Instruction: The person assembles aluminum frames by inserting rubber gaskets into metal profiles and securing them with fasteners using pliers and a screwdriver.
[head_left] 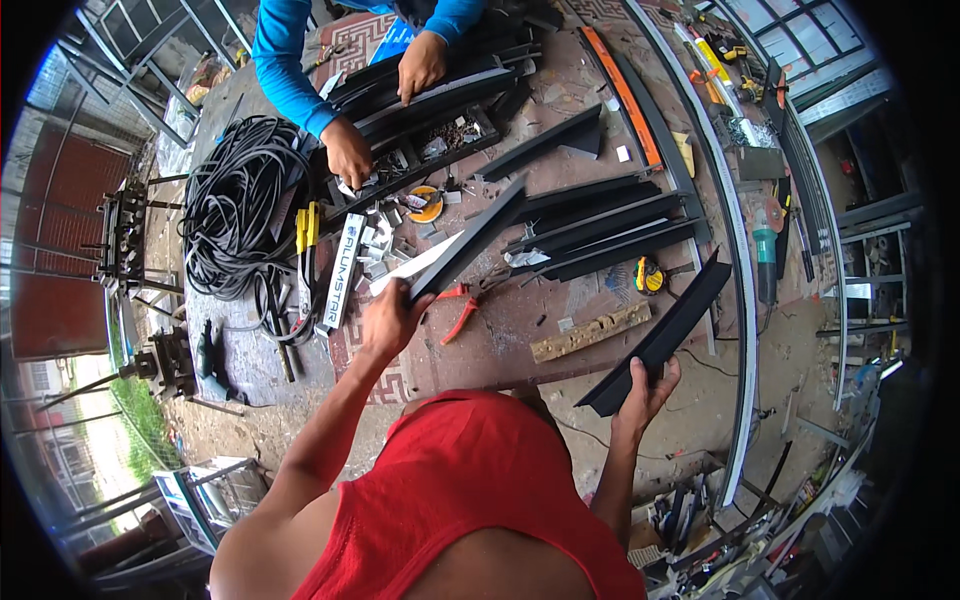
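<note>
My left hand (pixel 392 318) is closed round the near end of a black metal profile (pixel 470 238), which slants up and away to the right over the table. In my right hand (pixel 645 393) is a second black profile (pixel 665 335), wider and channel-shaped, gripped near its lower end and tilted up to the right beyond the table's near edge. Red-handled pliers (pixel 463 308) lie just right of my left hand. Several more black profiles (pixel 610 225) lie side by side between my hands, farther away. A worn wooden block (pixel 590 333) and a yellow tape measure (pixel 649 276) lie left of the right-hand profile.
Across the table, a co-worker's blue-sleeved arms (pixel 290 70) reach over black profiles and a parts tray (pixel 440 145). A coil of black rubber strip (pixel 245 205) and yellow-handled cutters (pixel 306 240) lie at left. Long metal bars (pixel 735 250) and an angle grinder (pixel 767 245) are at right.
</note>
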